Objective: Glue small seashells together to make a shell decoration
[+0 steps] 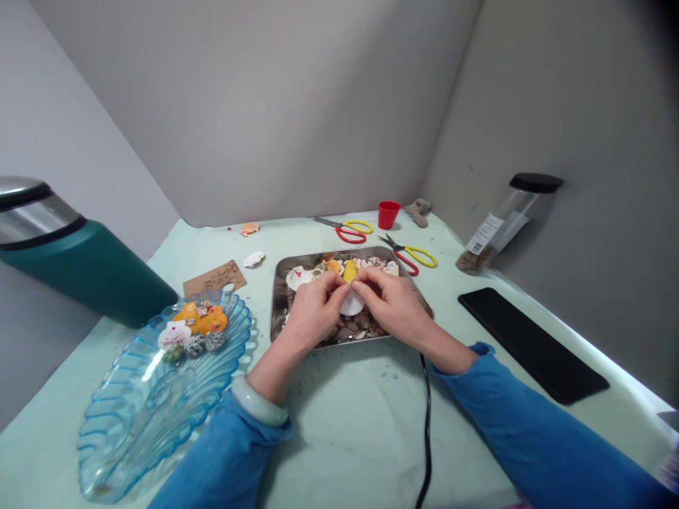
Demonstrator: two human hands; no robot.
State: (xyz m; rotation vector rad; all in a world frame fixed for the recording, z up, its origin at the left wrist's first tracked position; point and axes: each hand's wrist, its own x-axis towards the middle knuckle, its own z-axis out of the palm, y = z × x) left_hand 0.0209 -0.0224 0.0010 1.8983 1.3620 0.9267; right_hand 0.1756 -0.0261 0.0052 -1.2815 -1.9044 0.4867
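Note:
Both hands meet over a metal tray filled with several seashells. My left hand and my right hand pinch a white scallop shell between their fingertips, just above the tray's contents. A yellow shell lies right behind the fingers. Both sleeves are blue, and a pale bangle sits on my left wrist.
A blue glass shell-shaped dish holds a few shells at the left. A green flask lies behind it. Two scissors, a red cup, a clear jar, a black pad, a brown card and a black cable lie around.

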